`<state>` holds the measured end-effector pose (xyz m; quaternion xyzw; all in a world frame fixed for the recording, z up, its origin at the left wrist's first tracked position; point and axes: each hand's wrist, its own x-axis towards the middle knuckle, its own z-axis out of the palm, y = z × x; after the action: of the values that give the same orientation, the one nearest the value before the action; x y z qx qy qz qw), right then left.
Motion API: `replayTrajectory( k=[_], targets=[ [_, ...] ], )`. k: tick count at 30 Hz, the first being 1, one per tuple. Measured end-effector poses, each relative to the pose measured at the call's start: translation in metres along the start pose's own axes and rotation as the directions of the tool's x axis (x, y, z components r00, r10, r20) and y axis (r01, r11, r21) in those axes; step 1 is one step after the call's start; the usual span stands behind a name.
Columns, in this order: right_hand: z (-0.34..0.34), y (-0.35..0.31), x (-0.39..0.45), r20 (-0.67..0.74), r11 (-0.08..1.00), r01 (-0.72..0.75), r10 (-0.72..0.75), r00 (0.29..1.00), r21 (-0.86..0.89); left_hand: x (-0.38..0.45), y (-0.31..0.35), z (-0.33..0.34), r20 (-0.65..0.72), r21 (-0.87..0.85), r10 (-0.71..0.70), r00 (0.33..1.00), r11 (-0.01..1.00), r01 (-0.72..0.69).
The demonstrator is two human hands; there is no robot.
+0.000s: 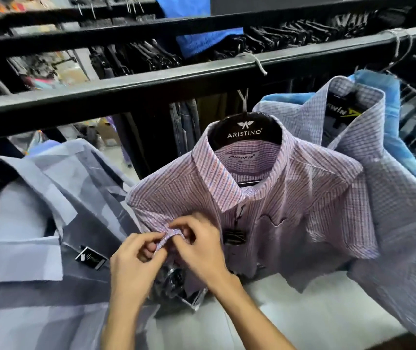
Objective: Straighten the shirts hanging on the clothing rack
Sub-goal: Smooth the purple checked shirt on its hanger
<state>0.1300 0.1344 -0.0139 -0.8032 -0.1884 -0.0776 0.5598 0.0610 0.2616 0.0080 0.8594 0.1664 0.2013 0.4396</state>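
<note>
A long black rack rail (151, 79) runs across the shop, and from it hang a pale blue-and-grey shirt (50, 248) on the left, a pink-and-purple checked shirt (290, 210) in the middle on a black hanger (246, 131) marked ARISTINO, and a lilac checked shirt (391, 198) close against its right side. At the checked shirt's left sleeve, the left hand (133, 269) and right hand (199, 246) meet, both with fingers curled in, pinching the folded sleeve cuff (170, 237) between them. A small black tag (234, 236) dangles on the shirt front just beside the right hand.
</note>
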Motion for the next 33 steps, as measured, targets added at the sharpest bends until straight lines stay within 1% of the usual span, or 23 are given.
replayTrajectory(
  k=[3,6,7,9,11,14,16,18,20,22,23,25,28,30,32,33],
  targets=[
    [0.005,-0.004,-0.019,-0.046,0.999,0.031,-0.032,0.998,-0.036,-0.008,0.001,-0.011,0.13,-0.037,0.053,0.99,0.998,-0.049],
    [0.004,-0.004,-0.032,-0.079,0.997,0.063,-0.065,0.995,-0.033,-0.015,-0.003,-0.016,0.25,-0.03,0.135,0.959,0.991,-0.132],
    [0.004,-0.005,-0.036,-0.074,0.997,0.065,-0.068,0.995,-0.033,-0.018,-0.005,-0.017,0.273,-0.01,0.135,0.952,0.991,-0.137],
    [0.001,-0.009,-0.043,-0.036,0.998,0.068,-0.069,0.997,-0.018,-0.027,-0.006,-0.018,0.282,0.005,0.088,0.955,0.996,-0.094],
    [-0.003,-0.013,-0.049,0.032,0.997,0.07,-0.07,0.997,0.012,-0.034,-0.007,-0.017,0.23,0.009,0.08,0.97,0.996,-0.084],
    [-0.013,-0.018,-0.053,0.113,0.997,0.067,-0.072,0.991,0.048,-0.04,-0.01,-0.017,0.085,0.018,0.197,0.977,0.98,-0.199],
    [-0.018,-0.02,-0.054,0.14,0.995,0.073,-0.081,0.987,0.062,-0.044,-0.013,-0.016,0.003,0.019,0.232,0.973,0.972,-0.232],
    [-0.019,-0.022,-0.058,0.086,0.993,0.1,-0.106,0.991,0.066,-0.05,-0.013,-0.011,-0.092,0.015,0.246,0.965,0.969,-0.246],
    [-0.02,-0.023,-0.065,-0.032,0.993,0.11,-0.109,0.994,0.049,-0.057,-0.012,-0.005,-0.193,-0.039,0.271,0.943,0.958,-0.283],
    [-0.02,-0.023,-0.072,-0.109,0.994,0.107,-0.107,0.988,-0.004,-0.064,-0.01,0.002,-0.244,-0.119,0.284,0.927,0.94,-0.319],
    [-0.02,-0.023,-0.074,-0.112,0.995,0.094,-0.095,0.989,-0.02,-0.068,-0.008,0.005,-0.249,-0.163,0.278,0.928,0.932,-0.323],
    [-0.019,-0.023,-0.076,-0.063,0.999,0.048,-0.049,0.997,-0.022,-0.072,-0.003,0.007,-0.24,-0.267,0.227,0.944,0.919,-0.289],
    [-0.021,-0.022,-0.076,0.059,0.998,-0.056,0.058,0.997,-0.033,-0.075,0.009,0.003,-0.198,-0.42,0.104,0.975,0.889,-0.18],
    [-0.026,-0.023,-0.078,0.137,0.992,-0.117,0.11,0.984,0.049,-0.075,0.01,-0.001,-0.163,-0.432,0.046,0.986,0.895,-0.113],
    [-0.032,-0.023,-0.082,0.257,0.964,-0.186,0.135,0.957,0.189,-0.074,0.009,-0.006,-0.071,-0.415,-0.023,0.997,0.91,-0.008],
    [-0.035,-0.022,-0.085,0.318,0.953,-0.208,0.131,0.939,0.222,-0.074,0.009,-0.009,-0.02,-0.394,-0.041,0.999,0.919,0.03]
  ],
)
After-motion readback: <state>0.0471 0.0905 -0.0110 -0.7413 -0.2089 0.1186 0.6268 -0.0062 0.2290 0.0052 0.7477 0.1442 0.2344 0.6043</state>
